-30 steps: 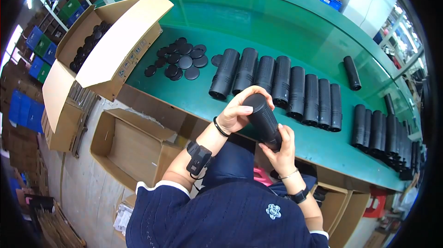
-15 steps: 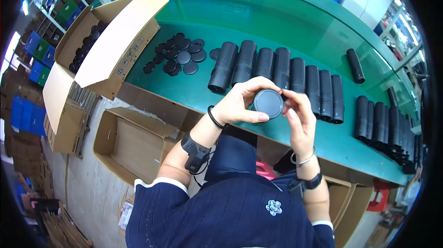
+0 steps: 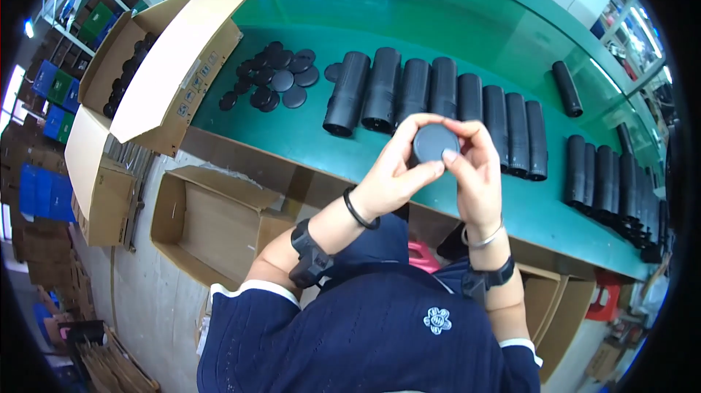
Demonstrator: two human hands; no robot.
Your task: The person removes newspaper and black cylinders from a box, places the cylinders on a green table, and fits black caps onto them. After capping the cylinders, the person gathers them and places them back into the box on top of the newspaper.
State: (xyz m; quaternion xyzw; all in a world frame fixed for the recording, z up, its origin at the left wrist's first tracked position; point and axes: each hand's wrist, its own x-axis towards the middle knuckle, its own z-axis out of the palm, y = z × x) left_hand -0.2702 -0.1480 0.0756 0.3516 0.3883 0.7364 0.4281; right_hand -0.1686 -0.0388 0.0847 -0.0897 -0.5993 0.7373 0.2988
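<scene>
Both my hands hold a round dark-grey cap point(image 3: 436, 142) over the front edge of the green bench, its flat face turned up. My left hand point(image 3: 394, 174) curls around its left side, thumb at the lower rim. On the other side my right hand point(image 3: 478, 177) grips the rim, its thumb pressed on the lower right edge. Whether anything sits beneath the cap is hidden. Just beyond my hands stands a row of black ribbed tubes point(image 3: 382, 90). Farther left, loose black round caps point(image 3: 282, 80) lie in a pile, with one cap point(image 3: 333, 72) beside the nearest tube.
An open carton point(image 3: 208, 82) with black caps inside stands at the left end of the green bench point(image 3: 270, 146). Below it on the floor is another open carton point(image 3: 204, 236). More black tubes point(image 3: 604, 177) crowd the right end, and a single tube point(image 3: 567, 89) lies behind.
My hands have raised the cap slightly, away from me. My right thumb has come down onto its rim, and my right fingers have closed in around it.
</scene>
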